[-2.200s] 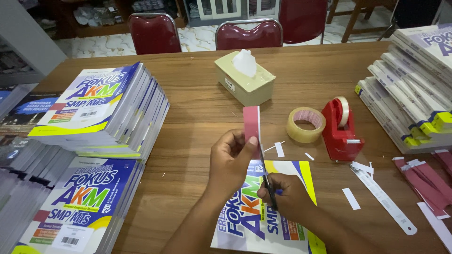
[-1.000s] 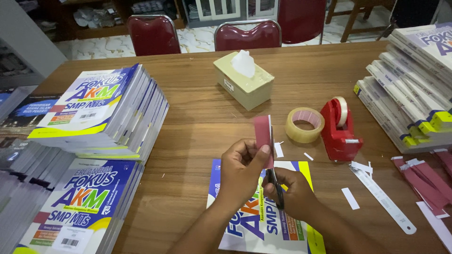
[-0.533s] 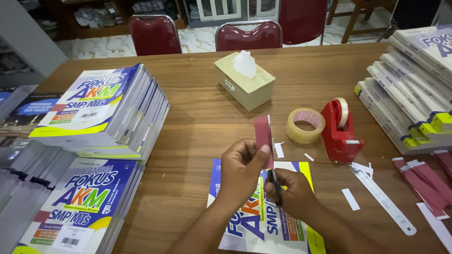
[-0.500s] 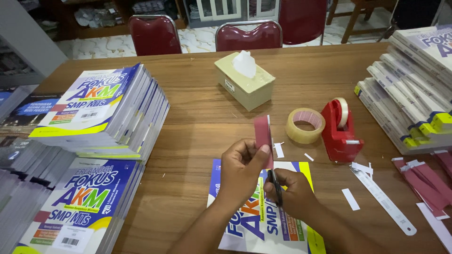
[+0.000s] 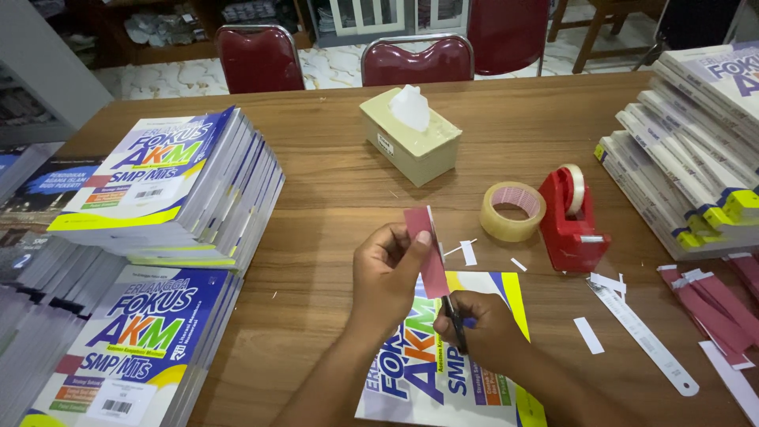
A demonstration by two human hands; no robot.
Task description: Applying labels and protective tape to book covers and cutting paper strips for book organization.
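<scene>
Still the left hand pinches the red strip; the right hand grips scissors, barely moved.

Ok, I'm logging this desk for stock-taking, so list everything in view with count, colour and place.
red paper strip: one, pinched in left hand
scissors: one, dark, in right hand
book: one, white, blue and yellow, flat under hands
book stacks: several, left and right
tissue box: one, beige, centre back
tape roll: one, clear tan
tape dispenser: one, red
ruler: one, pale, right
red strips: several, far right
table: brown wood
chairs: dark red, behind
left hand
right hand
</scene>
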